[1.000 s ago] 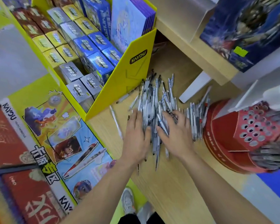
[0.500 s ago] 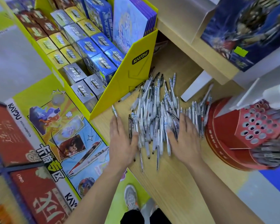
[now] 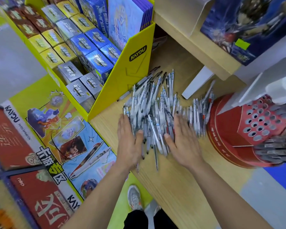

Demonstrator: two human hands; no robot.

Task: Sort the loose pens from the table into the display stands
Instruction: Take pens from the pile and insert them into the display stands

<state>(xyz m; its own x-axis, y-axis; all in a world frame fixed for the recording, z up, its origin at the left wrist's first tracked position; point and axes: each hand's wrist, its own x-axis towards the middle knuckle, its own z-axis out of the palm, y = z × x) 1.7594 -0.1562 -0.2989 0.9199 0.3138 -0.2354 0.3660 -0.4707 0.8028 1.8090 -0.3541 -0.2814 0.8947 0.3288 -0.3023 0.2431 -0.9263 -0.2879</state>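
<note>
**Hands flat on the pens**

The pens (image 3: 155, 103) lie heaped on the counter (image 3: 180, 187) between a yellow box (image 3: 127, 80) and a red stand (image 3: 228, 139). Left hand (image 3: 129, 142) and right hand (image 3: 184, 142) rest flat, fingers straight, on the heap's near edge.

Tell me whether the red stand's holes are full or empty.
Partly full. The red stand has empty upper holes; lower down, dark pens fill its rows.

"KAYOU" is printed on the yellow display box's side panel (image 3: 122, 83) and the white poster strip (image 3: 26, 129).
</note>
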